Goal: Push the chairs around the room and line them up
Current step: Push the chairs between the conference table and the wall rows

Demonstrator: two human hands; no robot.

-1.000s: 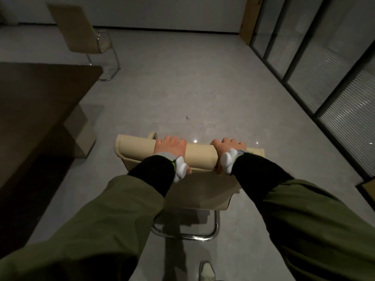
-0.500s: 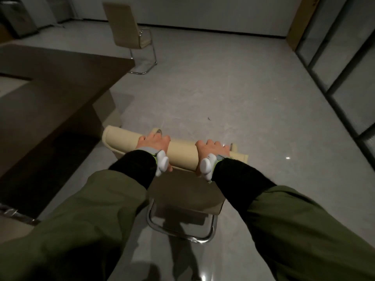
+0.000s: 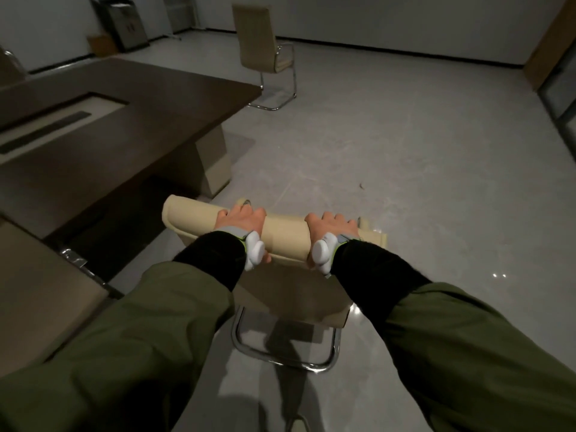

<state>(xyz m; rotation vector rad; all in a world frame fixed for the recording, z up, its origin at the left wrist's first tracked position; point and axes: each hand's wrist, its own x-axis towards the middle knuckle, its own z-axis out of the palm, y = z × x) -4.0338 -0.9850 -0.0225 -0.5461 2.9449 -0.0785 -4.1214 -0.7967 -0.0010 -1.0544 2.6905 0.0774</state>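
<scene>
Close in: left hand [image 3: 241, 221] and right hand [image 3: 330, 227] both curled over the padded cream top edge of the near chair [image 3: 283, 232], fingers grasping it, chrome sled base on the floor below. Just left, another chair back [image 3: 40, 294] and the dark wood table [image 3: 103, 120], its corner near the pushed chair's path. Smooth, glossy grey floor [image 3: 389, 157] ahead. Farther off, a second beige chair [image 3: 265, 42] past the table's end; grey cabinet [image 3: 127, 23] against the back wall.
</scene>
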